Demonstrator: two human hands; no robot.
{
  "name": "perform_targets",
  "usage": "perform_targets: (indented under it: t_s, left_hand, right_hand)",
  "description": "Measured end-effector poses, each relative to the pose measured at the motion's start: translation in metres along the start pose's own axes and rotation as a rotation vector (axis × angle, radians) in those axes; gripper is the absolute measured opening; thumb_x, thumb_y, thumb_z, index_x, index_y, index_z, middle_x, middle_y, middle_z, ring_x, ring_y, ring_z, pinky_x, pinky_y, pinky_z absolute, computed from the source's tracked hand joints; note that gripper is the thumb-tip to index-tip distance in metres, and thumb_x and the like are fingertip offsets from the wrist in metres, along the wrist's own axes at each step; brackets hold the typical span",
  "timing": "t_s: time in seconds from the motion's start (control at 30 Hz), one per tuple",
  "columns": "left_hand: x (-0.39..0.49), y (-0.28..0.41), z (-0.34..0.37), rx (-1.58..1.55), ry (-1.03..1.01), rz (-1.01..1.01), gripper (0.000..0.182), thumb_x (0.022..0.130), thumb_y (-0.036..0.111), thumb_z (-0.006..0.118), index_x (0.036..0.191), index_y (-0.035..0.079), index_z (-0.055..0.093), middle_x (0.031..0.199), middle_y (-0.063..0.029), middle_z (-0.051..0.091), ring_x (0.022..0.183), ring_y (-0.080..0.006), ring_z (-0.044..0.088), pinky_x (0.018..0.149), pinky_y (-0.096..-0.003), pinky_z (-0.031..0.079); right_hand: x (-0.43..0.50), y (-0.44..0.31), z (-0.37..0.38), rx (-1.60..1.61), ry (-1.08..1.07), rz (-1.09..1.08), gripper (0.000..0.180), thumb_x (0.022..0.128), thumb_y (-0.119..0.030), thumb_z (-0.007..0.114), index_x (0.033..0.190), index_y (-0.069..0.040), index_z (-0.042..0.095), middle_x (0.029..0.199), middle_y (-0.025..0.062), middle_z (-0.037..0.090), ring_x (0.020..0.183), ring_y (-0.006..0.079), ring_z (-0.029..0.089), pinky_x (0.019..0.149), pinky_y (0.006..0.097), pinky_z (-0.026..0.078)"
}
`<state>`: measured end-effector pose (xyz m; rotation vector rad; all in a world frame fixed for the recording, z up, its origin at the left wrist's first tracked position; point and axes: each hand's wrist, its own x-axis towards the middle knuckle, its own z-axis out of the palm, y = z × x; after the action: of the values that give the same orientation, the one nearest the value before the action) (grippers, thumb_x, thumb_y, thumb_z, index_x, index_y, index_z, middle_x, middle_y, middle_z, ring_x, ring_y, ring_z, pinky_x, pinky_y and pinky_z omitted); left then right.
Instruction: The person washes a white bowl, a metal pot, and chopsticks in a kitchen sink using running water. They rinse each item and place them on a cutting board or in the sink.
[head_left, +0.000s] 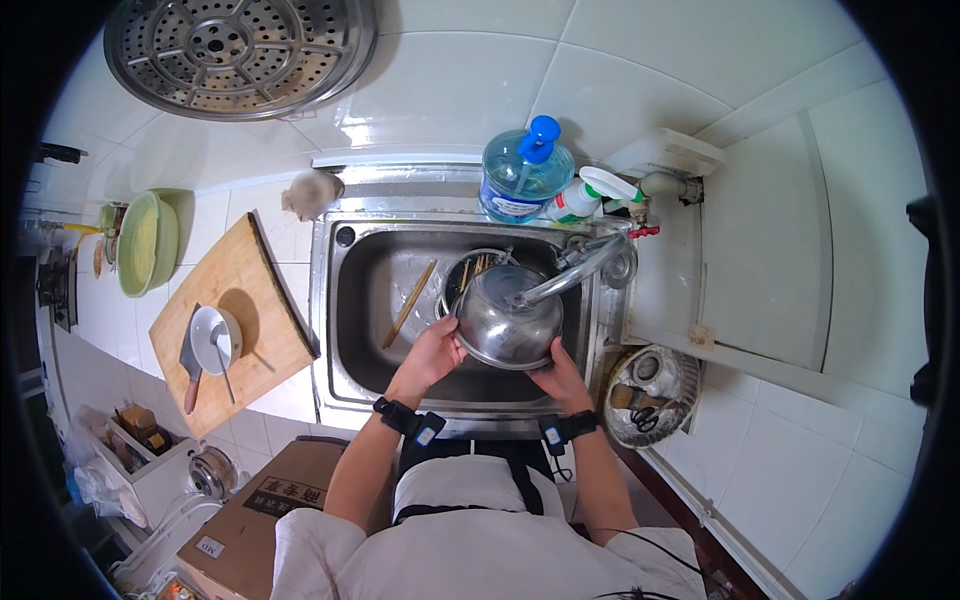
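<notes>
Both my hands hold a shiny metal bowl over the right half of a steel sink, its rounded underside turned up toward me. My left hand grips its rim at the left, and my right hand has the rim at the lower right. The end of the chrome faucet reaches over the bowl. Partly hidden behind it, a round strainer or pot with several wooden sticks in it stands in the sink. A pair of wooden chopsticks lies on the sink floor to the left.
Left of the sink, a cutting board bears a white bowl with a spoon and a cleaver. A blue-capped bottle and a spray bottle stand behind the sink. A basket with scissors sits at right.
</notes>
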<state>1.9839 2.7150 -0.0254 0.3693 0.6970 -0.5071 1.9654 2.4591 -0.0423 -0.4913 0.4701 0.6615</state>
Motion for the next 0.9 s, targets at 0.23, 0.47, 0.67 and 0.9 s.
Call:
perform_targets:
  t_s: [0.23,0.47,0.67,0.9]
  left_hand:
    - [0.012,0.001,0.022,0.222,0.01,0.165,0.013,0.098,0.014,0.043,0.103,0.008,0.052,0.102,-0.0009,0.059,0.093,-0.0134,0.057,0.086,-0.0305,0.047]
    - [0.024,-0.013,0.033,0.628,-0.143,0.269,0.012,0.096,0.012,0.047,0.105,0.008,0.053,0.09,0.0037,0.055,0.079,-0.0049,0.047,0.07,-0.0202,0.039]
    - [0.008,-0.034,0.045,0.966,-0.168,0.442,0.032,0.084,-0.003,0.057,0.113,0.006,0.051,0.085,-0.0026,0.062,0.073,-0.0139,0.06,0.063,-0.0268,0.046]
    - [-0.033,-0.025,0.026,1.748,-0.123,0.94,0.037,0.073,-0.005,0.056,0.109,0.004,0.059,0.099,-0.0167,0.064,0.088,-0.0355,0.062,0.072,-0.0404,0.051]
  right_hand:
    - [-0.019,-0.011,-0.022,-0.633,0.487,0.234,0.05,0.085,-0.053,0.059,0.111,-0.01,0.056,0.095,-0.0014,0.058,0.083,0.0101,0.054,0.065,0.0264,0.044]
    - [-0.026,-0.025,-0.002,-0.552,0.552,0.0,0.04,0.09,-0.05,0.053,0.104,-0.013,0.059,0.086,-0.003,0.057,0.072,0.0078,0.05,0.056,0.0249,0.039]
    - [-0.02,-0.028,0.04,-0.699,0.514,-0.07,0.05,0.089,-0.057,0.048,0.113,-0.014,0.059,0.09,-0.003,0.056,0.072,0.0085,0.049,0.06,0.0242,0.042]
    - [-0.008,-0.013,0.058,-0.861,0.512,-0.004,0.048,0.092,-0.055,0.043,0.116,-0.015,0.058,0.09,-0.004,0.057,0.074,0.0075,0.05,0.061,0.0241,0.041]
